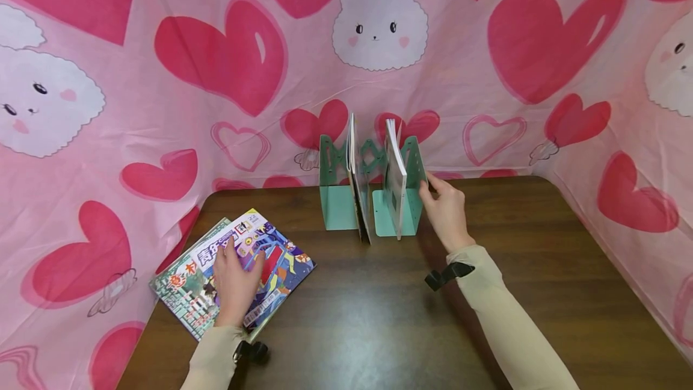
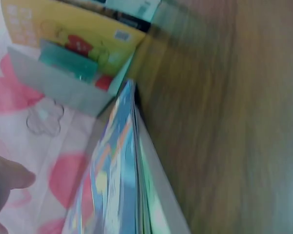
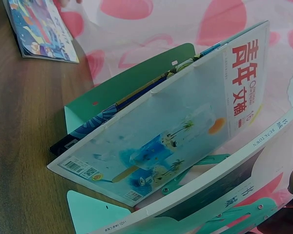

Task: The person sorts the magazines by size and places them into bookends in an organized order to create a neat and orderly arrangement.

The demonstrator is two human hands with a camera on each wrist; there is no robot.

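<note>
A green expandable bookend (image 1: pixel 338 209) stands at the back of the table, with magazines upright in it. One has a pale cover with a blue popsicle (image 3: pixel 156 146); another magazine (image 1: pixel 397 167) leans near the right end plate. My right hand (image 1: pixel 446 212) grips the edge of that right plate between thumb and fingers. To the left, several magazines (image 1: pixel 281 257) lie in a fanned stack, the top one with a colourful purple and blue cover. Over this stack is my left hand (image 1: pixel 235 281), fingers spread and loosely bent; in the left wrist view its fingers appear apart from the covers.
The dark wooden table (image 1: pixel 368 318) extends in front of the bookend and to the right. A pink cloth (image 1: pixel 465 77) with hearts and rabbits hangs behind the table and along both sides. Each wrist wears a black strap (image 1: pixel 449 274).
</note>
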